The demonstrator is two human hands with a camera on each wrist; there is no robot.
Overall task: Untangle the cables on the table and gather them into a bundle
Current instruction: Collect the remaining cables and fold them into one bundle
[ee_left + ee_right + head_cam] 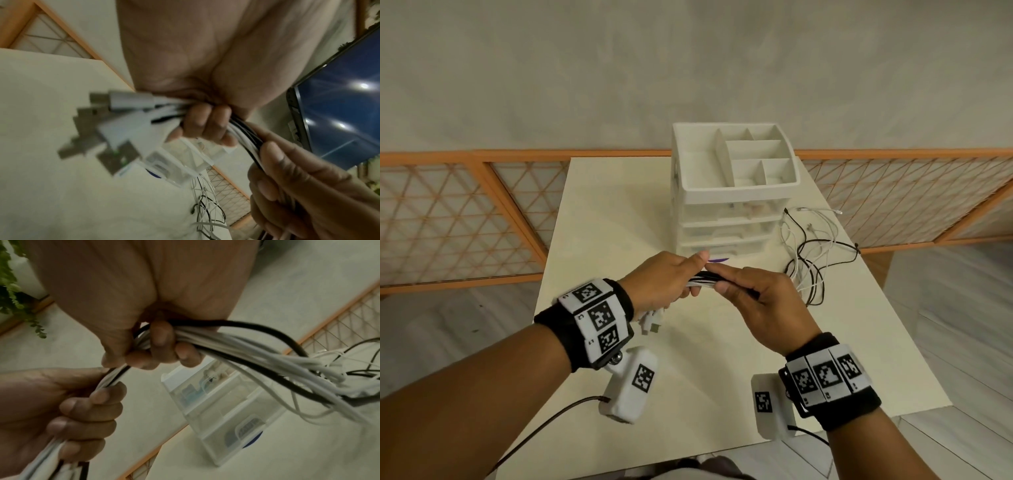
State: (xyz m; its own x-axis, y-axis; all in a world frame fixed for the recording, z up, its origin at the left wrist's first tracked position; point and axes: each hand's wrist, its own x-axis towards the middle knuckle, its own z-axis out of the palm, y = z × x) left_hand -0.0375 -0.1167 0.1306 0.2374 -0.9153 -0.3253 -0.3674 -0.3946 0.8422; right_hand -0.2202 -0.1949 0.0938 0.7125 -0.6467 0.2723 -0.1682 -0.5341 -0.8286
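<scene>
Several white and black cables (704, 278) run as one bunch between my two hands above the cream table (599, 219). My left hand (674, 281) grips the bunch near its USB plugs (107, 129), which stick out below the fist and are also seen as plugs (650, 323) in the head view. My right hand (750, 294) grips the same bunch (205, 337) just to the right, fingers curled round it. From there the cables trail into a loose tangle (811, 253) lying on the table at the right. My left hand (82, 410) shows in the right wrist view, my right hand (287, 186) in the left wrist view.
A white drawer organiser (726, 192) with clear drawers stands at the back middle of the table, just beyond my hands. An orange lattice fence (465, 212) runs behind the table. A dark screen (339, 113) shows at the right in the left wrist view.
</scene>
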